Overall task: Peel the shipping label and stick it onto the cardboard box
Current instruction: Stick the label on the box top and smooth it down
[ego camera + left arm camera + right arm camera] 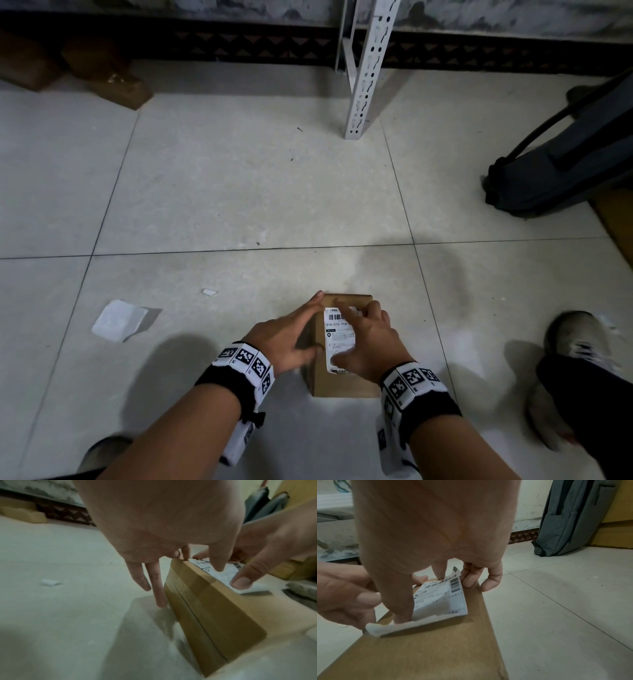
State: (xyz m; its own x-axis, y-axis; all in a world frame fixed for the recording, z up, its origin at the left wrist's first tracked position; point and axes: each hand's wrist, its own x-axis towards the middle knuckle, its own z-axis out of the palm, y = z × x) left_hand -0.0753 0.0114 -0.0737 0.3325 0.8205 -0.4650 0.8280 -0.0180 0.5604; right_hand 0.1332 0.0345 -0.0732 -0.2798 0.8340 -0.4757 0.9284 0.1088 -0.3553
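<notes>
A brown cardboard box (342,385) lies lengthwise on the tiled floor in front of me. A white shipping label (337,337) lies on its top face. My left hand (296,330) rests along the box's left side with straight fingers (157,588), its thumb on the label's left edge. My right hand (363,334) presses the label (443,599) with its thumb at the near end and its index finger at the far end. The other fingers (493,580) curl over the box's right edge. The label's near edge and far corner stand slightly lifted off the box (436,649).
A white backing sheet (118,320) and a small paper scrap (209,292) lie on the floor to the left. A metal shelf post (363,85) stands ahead, a grey backpack (565,164) at the right, brown blocks (113,85) at the far left. My shoe (579,339) is at the right.
</notes>
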